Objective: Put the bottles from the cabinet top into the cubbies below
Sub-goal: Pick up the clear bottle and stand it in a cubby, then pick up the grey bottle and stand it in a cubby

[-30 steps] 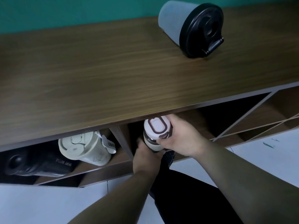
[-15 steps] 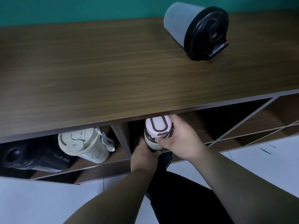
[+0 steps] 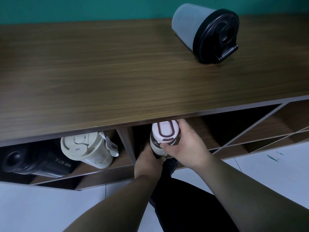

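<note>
A clear bottle with a white, brown-trimmed lid (image 3: 164, 133) sits at the mouth of the middle cubby, just under the cabinet top's front edge. My right hand (image 3: 187, 144) grips it around the lid and neck. My left hand (image 3: 147, 162) holds its lower body from below. A grey tumbler with a black lid (image 3: 205, 33) lies on its side on the wooden cabinet top (image 3: 100, 72), far right. In the left cubby lie a cream coffee cup (image 3: 87, 149) and a black sport bottle (image 3: 35, 162).
A vertical divider (image 3: 128, 144) separates the left cubby from the middle one. To the right, a cubby with diagonal dividers (image 3: 260, 128) is visible. White floor tiles (image 3: 41, 206) lie below, and my dark trousers and shoe show between my arms.
The bottle and both hands have shifted slightly deeper under the cabinet's front edge. The grip is unchanged, and the view has drifted a little.
</note>
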A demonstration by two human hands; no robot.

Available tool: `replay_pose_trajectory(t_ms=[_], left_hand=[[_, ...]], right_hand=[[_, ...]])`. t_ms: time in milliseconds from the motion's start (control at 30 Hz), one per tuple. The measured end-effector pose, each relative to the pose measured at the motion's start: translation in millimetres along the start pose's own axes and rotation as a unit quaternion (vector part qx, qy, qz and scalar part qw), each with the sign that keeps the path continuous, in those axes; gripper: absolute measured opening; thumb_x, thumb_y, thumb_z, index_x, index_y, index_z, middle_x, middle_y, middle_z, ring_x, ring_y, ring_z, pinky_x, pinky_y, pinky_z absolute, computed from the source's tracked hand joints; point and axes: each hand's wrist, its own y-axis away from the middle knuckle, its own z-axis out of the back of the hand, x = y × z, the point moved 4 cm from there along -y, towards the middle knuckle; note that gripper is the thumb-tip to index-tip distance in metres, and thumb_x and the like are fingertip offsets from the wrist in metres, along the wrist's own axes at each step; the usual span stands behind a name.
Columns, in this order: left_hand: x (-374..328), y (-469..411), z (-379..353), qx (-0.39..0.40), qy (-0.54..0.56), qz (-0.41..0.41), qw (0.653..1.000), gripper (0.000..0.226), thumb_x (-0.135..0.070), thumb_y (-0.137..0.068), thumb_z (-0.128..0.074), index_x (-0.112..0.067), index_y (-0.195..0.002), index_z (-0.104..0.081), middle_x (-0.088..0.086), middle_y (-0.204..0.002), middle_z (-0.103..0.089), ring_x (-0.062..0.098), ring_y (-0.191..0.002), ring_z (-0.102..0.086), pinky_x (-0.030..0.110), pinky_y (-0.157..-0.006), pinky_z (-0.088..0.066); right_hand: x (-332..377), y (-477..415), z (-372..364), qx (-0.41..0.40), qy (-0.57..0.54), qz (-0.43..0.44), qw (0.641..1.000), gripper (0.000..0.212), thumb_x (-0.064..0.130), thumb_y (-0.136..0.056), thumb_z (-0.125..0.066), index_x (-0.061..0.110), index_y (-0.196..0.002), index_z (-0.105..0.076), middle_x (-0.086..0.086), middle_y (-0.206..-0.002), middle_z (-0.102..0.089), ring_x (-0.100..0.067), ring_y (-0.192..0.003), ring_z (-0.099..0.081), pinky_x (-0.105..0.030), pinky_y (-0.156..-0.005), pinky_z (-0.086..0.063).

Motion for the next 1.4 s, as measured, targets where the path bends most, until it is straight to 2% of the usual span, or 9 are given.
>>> replay_pose_trajectory(t_ms=[233, 400, 567, 667, 767, 933, 1133, 1267, 1400], left_hand=[[5, 6, 1, 0.02, 0.037, -0.013, 0.999, 0.075, -0.009, -0.076, -0.084, -0.025, -0.142, -0.052, -0.003, -0.124, -0.072, 0.019, -0.117, -0.068, 0.041, -0.103, -0.057], [11, 36, 14, 0.028, 0.036, -0.009, 0.999, 0.08, -0.023, -0.086, -0.077, -0.027, -0.157, -0.039, 0.0, -0.145, -0.055, 0.022, -0.126, -0.061, 0.042, -0.11, -0.052], [0, 75, 44, 0.08, 0.048, -0.028, 0.995, 0.036, -0.023, -0.095, -0.072, -0.023, -0.13, -0.068, -0.005, -0.121, -0.073, 0.01, -0.107, -0.069, 0.022, -0.095, -0.048], [-19, 97, 66, 0.088, 0.087, -0.073, 0.99, 0.017, -0.018, -0.093, -0.075, -0.025, -0.108, -0.071, -0.006, -0.107, -0.075, -0.007, -0.08, -0.066, 0.004, -0.078, -0.045], [-43, 115, 88, 0.079, 0.101, -0.129, 0.983, 0.013, -0.014, -0.091, -0.077, -0.025, -0.092, -0.07, -0.003, -0.098, -0.075, 0.001, -0.078, -0.067, 0.002, -0.073, -0.044], [-82, 137, 114, 0.062, 0.128, -0.202, 0.969, 0.015, -0.011, -0.09, -0.078, -0.025, -0.094, -0.074, -0.002, -0.1, -0.075, -0.002, -0.082, -0.066, 0.003, -0.076, -0.044], [-113, 139, 135, 0.046, 0.151, -0.228, 0.961, 0.01, -0.011, -0.094, -0.074, -0.021, -0.098, -0.075, -0.001, -0.104, -0.077, 0.007, -0.092, -0.067, 0.002, -0.075, -0.046], [-124, 127, 141, 0.051, 0.147, -0.237, 0.959, 0.015, -0.01, -0.095, -0.071, -0.023, -0.09, -0.076, -0.003, -0.095, -0.078, 0.006, -0.073, -0.068, 0.004, -0.064, -0.047], [-126, 117, 130, 0.07, 0.134, -0.244, 0.958, 0.015, -0.018, -0.093, -0.073, -0.032, -0.085, -0.074, -0.013, -0.095, -0.077, 0.008, -0.084, -0.069, 0.007, -0.072, -0.047]], right_hand=[[-4, 4, 3, 0.018, -0.028, -0.023, 0.999, 0.089, 0.045, -0.054, -0.085, 0.044, -0.132, -0.042, 0.018, -0.134, -0.047, 0.017, -0.121, -0.045, -0.013, -0.098, -0.038], [-8, 20, 17, 0.055, 0.045, -0.073, 0.995, 0.104, 0.027, -0.064, -0.066, 0.034, -0.157, -0.02, 0.005, -0.162, -0.028, -0.013, -0.153, -0.021, -0.045, -0.118, -0.035], [13, 48, 43, 0.039, 0.061, -0.101, 0.992, 0.064, 0.012, -0.082, -0.064, 0.031, -0.142, -0.052, 0.01, -0.139, -0.054, -0.008, -0.122, -0.053, -0.023, -0.102, -0.038], [33, 73, 56, -0.057, 0.001, -0.117, 0.992, 0.035, 0.012, -0.087, -0.065, 0.032, -0.116, -0.068, 0.014, -0.116, -0.068, -0.007, -0.113, -0.061, -0.026, -0.101, -0.044], [61, 99, 72, -0.146, -0.063, -0.099, 0.982, 0.024, 0.011, -0.089, -0.066, 0.033, -0.097, -0.069, 0.017, -0.083, -0.072, -0.002, -0.085, -0.066, -0.022, -0.081, -0.049], [116, 94, 111, -0.246, -0.112, -0.041, 0.962, 0.023, 0.018, -0.089, -0.07, 0.034, -0.105, -0.065, 0.009, -0.089, -0.071, -0.007, -0.089, -0.066, -0.034, -0.088, -0.053], [142, 19, 142, -0.268, -0.076, -0.085, 0.957, 0.102, 0.056, -0.073, -0.076, 0.022, -0.154, -0.026, -0.003, -0.153, -0.044, -0.025, -0.137, -0.046, -0.043, -0.107, -0.041], [145, -24, 146, -0.289, -0.108, -0.149, 0.939, 0.124, 0.067, -0.063, -0.075, 0.022, -0.159, -0.012, -0.01, -0.157, -0.04, -0.036, -0.138, -0.047, -0.054, -0.109, -0.043], [145, -55, 142, -0.303, -0.088, -0.177, 0.932, 0.126, 0.073, -0.058, -0.071, 0.025, -0.157, -0.011, -0.01, -0.151, -0.048, -0.04, -0.134, -0.051, -0.058, -0.11, -0.039]])
